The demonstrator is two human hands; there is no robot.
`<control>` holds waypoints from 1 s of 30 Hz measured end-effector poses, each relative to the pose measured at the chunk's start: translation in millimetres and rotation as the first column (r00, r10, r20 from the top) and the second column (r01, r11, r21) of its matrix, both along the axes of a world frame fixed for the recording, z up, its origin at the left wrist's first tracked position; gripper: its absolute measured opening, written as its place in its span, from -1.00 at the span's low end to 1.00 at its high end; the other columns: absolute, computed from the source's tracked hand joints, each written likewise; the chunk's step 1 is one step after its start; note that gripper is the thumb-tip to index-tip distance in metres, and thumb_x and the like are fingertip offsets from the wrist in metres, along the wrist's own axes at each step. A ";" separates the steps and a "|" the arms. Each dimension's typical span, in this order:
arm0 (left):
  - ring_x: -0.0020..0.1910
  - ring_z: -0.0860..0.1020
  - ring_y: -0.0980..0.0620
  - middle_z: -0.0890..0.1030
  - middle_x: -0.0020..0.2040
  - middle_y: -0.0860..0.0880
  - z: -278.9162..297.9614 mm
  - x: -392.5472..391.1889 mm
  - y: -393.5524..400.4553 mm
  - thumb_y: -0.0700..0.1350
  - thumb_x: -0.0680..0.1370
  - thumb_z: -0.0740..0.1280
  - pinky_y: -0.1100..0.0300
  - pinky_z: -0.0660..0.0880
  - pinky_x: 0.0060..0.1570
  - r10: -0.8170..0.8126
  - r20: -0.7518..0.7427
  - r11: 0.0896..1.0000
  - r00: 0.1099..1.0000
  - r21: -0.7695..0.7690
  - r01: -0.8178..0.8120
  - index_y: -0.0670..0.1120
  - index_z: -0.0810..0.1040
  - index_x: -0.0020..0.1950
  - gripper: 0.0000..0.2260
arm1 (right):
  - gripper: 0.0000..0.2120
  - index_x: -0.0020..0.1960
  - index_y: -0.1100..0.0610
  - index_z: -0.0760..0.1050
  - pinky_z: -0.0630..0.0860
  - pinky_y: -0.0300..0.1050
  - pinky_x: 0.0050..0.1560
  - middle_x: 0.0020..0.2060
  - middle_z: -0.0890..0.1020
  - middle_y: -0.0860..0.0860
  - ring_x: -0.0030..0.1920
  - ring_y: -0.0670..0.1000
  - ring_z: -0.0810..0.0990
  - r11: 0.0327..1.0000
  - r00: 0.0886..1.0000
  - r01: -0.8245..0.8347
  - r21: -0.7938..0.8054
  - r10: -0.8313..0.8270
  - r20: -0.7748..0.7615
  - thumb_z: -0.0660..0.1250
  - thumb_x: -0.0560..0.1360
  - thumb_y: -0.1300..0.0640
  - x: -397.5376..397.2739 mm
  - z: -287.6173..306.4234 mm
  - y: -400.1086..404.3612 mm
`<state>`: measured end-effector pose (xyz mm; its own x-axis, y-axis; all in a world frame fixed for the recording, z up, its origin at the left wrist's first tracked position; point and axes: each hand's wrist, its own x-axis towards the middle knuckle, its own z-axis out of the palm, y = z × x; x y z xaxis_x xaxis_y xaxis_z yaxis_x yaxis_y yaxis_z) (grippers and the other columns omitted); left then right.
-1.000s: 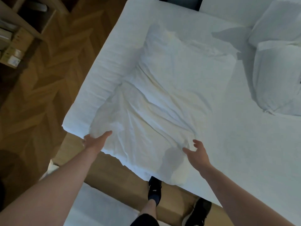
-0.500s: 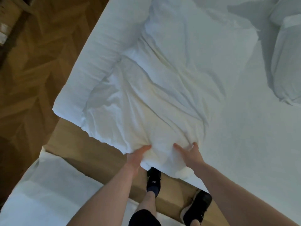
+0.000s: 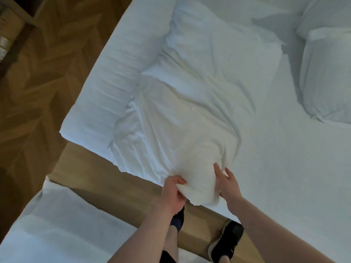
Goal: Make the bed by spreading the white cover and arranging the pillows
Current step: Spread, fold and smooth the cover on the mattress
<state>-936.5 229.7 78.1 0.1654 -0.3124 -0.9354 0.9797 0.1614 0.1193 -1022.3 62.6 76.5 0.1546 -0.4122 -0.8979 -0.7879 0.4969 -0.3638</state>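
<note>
While the person leans over the foot of the bed [image 3: 284,177], the head view has both hands working the near end of a crumpled white pillow [image 3: 190,114]. Left hand [image 3: 173,194] is clenched round a bunch of the fabric at the near corner, thumb on top, cloth gathered in the fist. Right hand [image 3: 228,185] sits just beside it on the other flank of that same corner, fingers straight and laid against the cloth; I can't see the thumb, so whether it truly grips is unclear.

Now the key relation: the pillow's long axis runs straight away from the hands, up the bed and slightly to the right, with its far end well beyond reach. Both hands are at the one near end, the left a touch closer to the mattress corner. So any pull or lift, I'd judge, has to travel along that axis from here.

Off beyond the right hand, well apart, lie two more pillows [image 3: 326,73]. Below the hands, two dark shoes [image 3: 226,242] stand on the wooden floor [image 3: 38,92].
</note>
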 end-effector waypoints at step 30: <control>0.22 0.56 -0.11 0.48 0.36 -0.11 141.2 207.6 -89.2 0.09 0.49 0.46 0.05 0.54 0.16 -0.978 0.115 0.057 -0.174 0.951 0.305 -0.02 0.52 0.33 -0.55 | -0.29 0.61 -0.02 0.20 0.29 -0.13 0.42 0.52 0.35 -0.02 0.49 0.00 0.36 0.789 0.874 -0.391 -0.474 0.479 0.078 0.40 0.55 -0.13 27.7 122.7 -97.6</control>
<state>-728.9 140.5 219.3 0.7518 -0.3669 -0.5479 -0.2328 -0.9251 0.3001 -994.6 -35.0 199.2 0.5552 -0.5956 -0.5805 -0.7779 -0.1249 -0.6159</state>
